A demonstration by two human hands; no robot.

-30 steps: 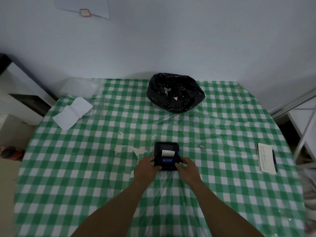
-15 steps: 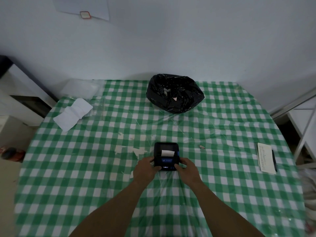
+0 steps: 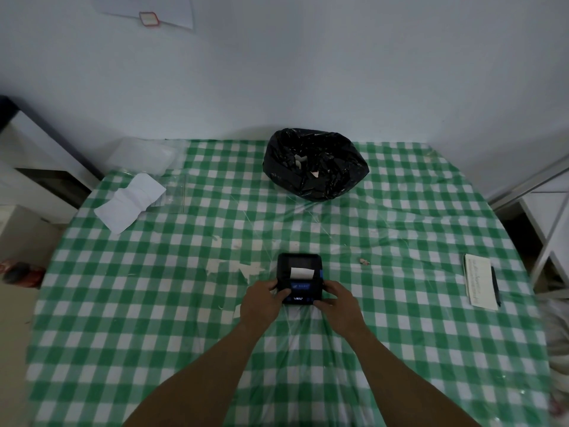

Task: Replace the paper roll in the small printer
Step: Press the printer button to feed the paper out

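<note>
Head cam, only view. Small printer [image 3: 299, 277] sits flat on the table [image 3: 154, 303], near-centre, a bit toward the person's side. Body is a boxy black plastic block w/ rounded corners, matte; blue trim strip across the front panel plus a blue tab on its right edge. A short white paper tongue [image 3: 301, 273] sticks up out of the slot in the top, flat & squarish. Tiny lit text on the front, too small to read.

Left hand [image 3: 264, 302] is wrapped on the printer's left front corner, thumb lying over the front panel, fingers curled round the side. Right hand [image 3: 340, 303] cups the right front corner likewise, thumb on the lower edge. Both closed on the casing, bare forearms reaching in from the bottom of frame.

Table is covered w/ a green-and-white gingham cloth under clear glossy plastic film, creased, w/ glare streaks. Torn white paper scraps [image 3: 234, 269] lie just left of the printer. Far side: crinkly shiny black bin bag [image 3: 315, 164], open-mouthed, w/ white bits inside. Far left: creased white paper sheet [image 3: 129, 201] beside clear plastic packaging [image 3: 144, 157]. Right edge: rectangular white notepad [image 3: 480, 285] w/ a slim dark pen [image 3: 495, 286] touching its right side. Small pale crumb [image 3: 365, 261] right of the printer, apart from it.
</note>
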